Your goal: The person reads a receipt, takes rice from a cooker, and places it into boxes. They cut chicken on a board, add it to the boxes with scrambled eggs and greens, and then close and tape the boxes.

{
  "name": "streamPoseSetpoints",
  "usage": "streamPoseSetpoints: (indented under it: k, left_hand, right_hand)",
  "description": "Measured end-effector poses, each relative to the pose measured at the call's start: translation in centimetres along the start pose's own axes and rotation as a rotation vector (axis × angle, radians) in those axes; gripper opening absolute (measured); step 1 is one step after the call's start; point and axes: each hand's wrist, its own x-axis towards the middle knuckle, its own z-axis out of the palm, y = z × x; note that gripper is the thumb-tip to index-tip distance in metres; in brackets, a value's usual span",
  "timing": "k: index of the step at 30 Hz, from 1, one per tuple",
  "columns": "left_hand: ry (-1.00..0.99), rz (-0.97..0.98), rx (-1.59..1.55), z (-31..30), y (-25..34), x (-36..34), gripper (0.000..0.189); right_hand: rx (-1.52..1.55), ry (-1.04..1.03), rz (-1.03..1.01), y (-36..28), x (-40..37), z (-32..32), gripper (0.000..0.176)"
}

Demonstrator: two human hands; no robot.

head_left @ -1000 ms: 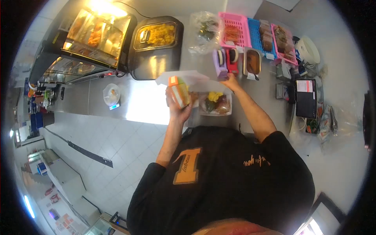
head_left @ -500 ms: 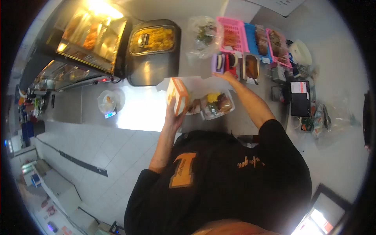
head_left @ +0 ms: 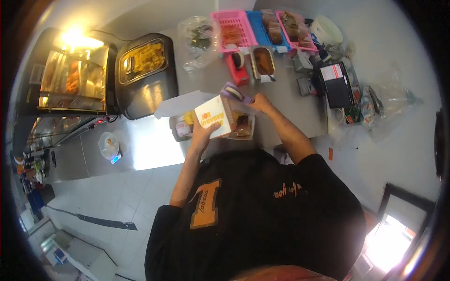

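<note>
In the head view my left hand (head_left: 201,135) grips a white and orange cardboard box (head_left: 213,114) with printed lettering, holding it tilted over the counter. My right hand (head_left: 263,103) is closed on a purple tape dispenser (head_left: 237,94), whose front end is right at the box's upper edge. Behind and below the held box lies an open food box (head_left: 247,132) with food inside and its white lid (head_left: 174,104) raised; the held box hides its middle. A red tape dispenser (head_left: 238,75) stands further back.
Beyond the red dispenser are a metal tray of sauce (head_left: 262,62) and pink (head_left: 232,16) and blue (head_left: 255,21) baskets. A black fryer-like pan of yellow food (head_left: 145,96) and a lit display case (head_left: 70,89) stand left. A plastic tub (head_left: 108,146) and a tablet (head_left: 336,86) sit on the counter.
My right hand has brought the purple tape dispenser from beside the red one toward the held box. The box has turned, now showing its lettered white face. The whole view has shifted.
</note>
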Motion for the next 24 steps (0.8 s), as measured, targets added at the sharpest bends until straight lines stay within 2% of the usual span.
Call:
streamPoseSetpoints:
  k: [3, 6, 7, 9, 12, 14, 15, 18, 21, 24]
  left_hand:
    - [-0.056, 0.02, 0.008, 0.6, -0.1, 2.1, 0.065]
    - [-0.091, 0.014, -0.053, 3.0, -1.1, 3.0, 0.064]
    - [-0.112, 0.03, -0.087, 3.8, -1.3, 2.8, 0.064]
    - [-0.073, -0.076, -0.172, 3.8, -2.2, 2.5, 0.063]
    - [0.07, -0.222, -0.151, 4.3, -2.0, 1.5, 0.062]
    - [0.1, -0.28, -0.097, 4.5, -1.4, 1.1, 0.062]
    - [0.13, -0.241, -0.098, 5.2, -0.9, 0.4, 0.057]
    - [0.169, -0.273, -0.12, 6.0, -1.8, 0.0, 0.056]
    - [0.088, -0.262, -0.067, 7.4, -2.7, 0.1, 0.069]
    - [0.063, -0.259, -0.049, 8.6, -3.7, -0.1, 0.069]
  right_hand:
    - [0.059, 0.119, -0.026, 0.3, -2.8, -0.1, 0.056]
    - [0.082, 0.278, -0.128, 5.2, -6.0, -1.7, 0.044]
    - [0.078, 0.318, -0.133, 6.9, -6.8, -2.3, 0.045]
    - [0.071, 0.398, -0.142, 9.7, -8.3, -3.1, 0.045]
    - [-0.036, 0.469, -0.12, 12.6, -9.9, -2.6, 0.055]
    - [0.067, 0.587, -0.13, 12.7, -10.7, -1.4, 0.05]
    - [0.12, 0.64, -0.142, 12.3, -10.8, -1.0, 0.049]
    - [0.739, 0.241, 0.181, 8.8, -11.6, -3.2, 0.047]
    - [1.212, 0.085, 0.319, 11.2, -9.4, -1.8, 0.037]
    - [1.895, 0.248, 0.185, 11.7, -10.6, 1.2, 0.036]
